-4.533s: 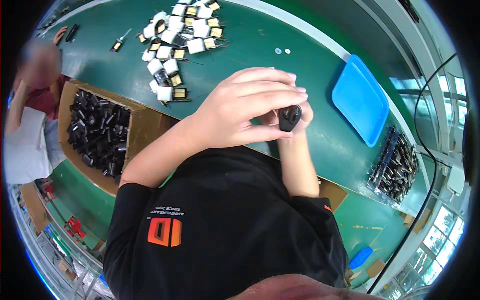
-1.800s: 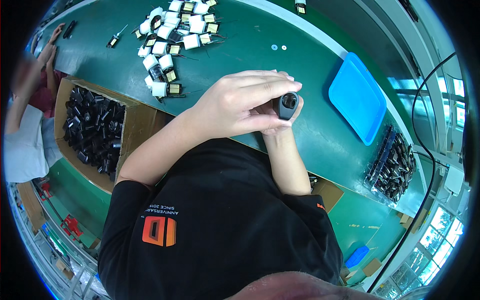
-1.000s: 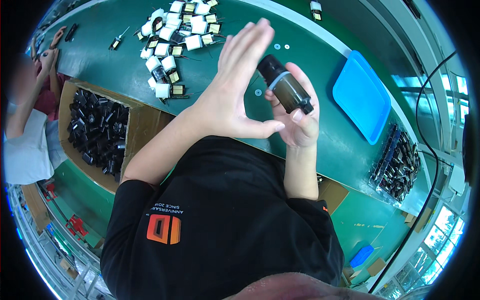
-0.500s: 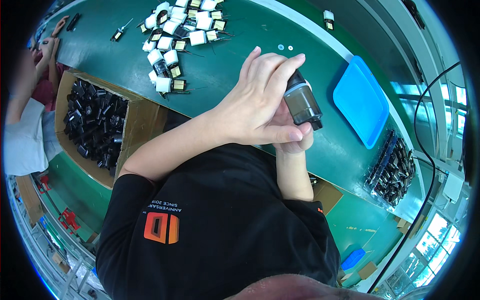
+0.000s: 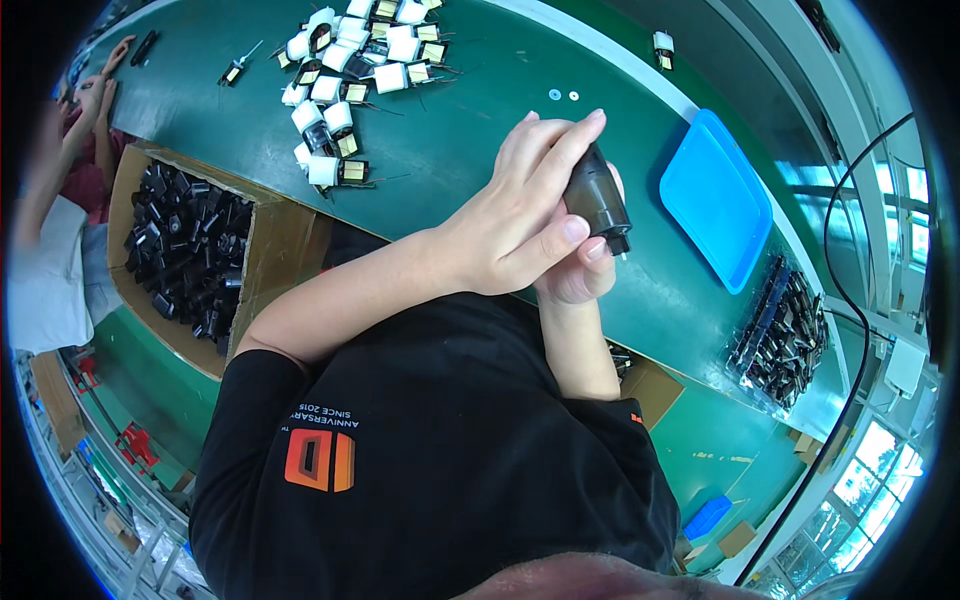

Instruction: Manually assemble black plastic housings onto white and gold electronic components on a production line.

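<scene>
Both my hands are closed around a dark, see-through cylindrical housing [image 5: 600,200] above the green bench. It leans, with its narrow nozzle end pointing down and toward me. My left hand [image 5: 520,200] wraps its near left side, the thumb pressed by the nozzle end and a finger along the top. My right hand [image 5: 580,278] supports it from behind and below, its thumb tip beside the nozzle; the other right fingers are mostly hidden. Two small round washers [image 5: 565,96] lie on the bench beyond my hands.
White motor-like parts [image 5: 325,170] with wires are heaped at the far left. A blue tray [image 5: 717,200] lies to the right, beside a pile of dark parts [image 5: 785,345]. At left stands a cardboard box [image 5: 275,260] of black pieces. A co-worker's hands [image 5: 95,95] are far left.
The housing has shifted slightly and turned in my hands; the pale ring around it no longer shows. My left thumb has moved up onto its lower end.
</scene>
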